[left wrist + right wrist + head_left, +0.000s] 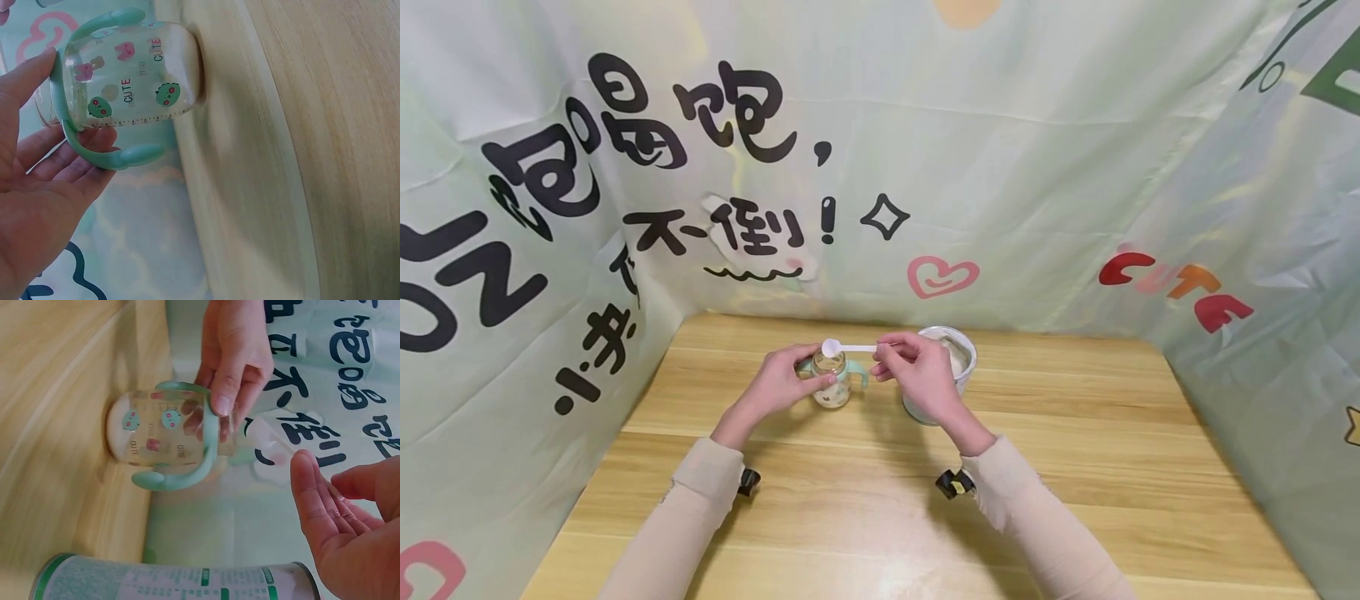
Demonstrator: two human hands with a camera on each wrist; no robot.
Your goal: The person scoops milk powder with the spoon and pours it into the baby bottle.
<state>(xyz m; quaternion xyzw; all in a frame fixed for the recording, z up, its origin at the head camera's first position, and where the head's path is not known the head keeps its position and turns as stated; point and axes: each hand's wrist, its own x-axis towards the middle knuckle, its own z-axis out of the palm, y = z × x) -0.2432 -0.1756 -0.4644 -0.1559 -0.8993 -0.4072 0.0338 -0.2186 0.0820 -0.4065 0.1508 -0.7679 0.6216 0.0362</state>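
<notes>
A clear baby bottle with a pale green two-handled ring stands upright on the table, its mouth uncovered. My left hand grips it at the handle ring, thumb on the near side. Pale powder lies in the bottom of the bottle in the left wrist view. My right hand pinches the handle end of a white scoop, whose bowl is over the bottle's mouth. Beside the right hand, partly hidden by it, stands an open can with pale powder inside.
The wooden table is bordered by printed fabric at the back and sides. The can stands upright to the right of the bottle, below my right hand in the right wrist view.
</notes>
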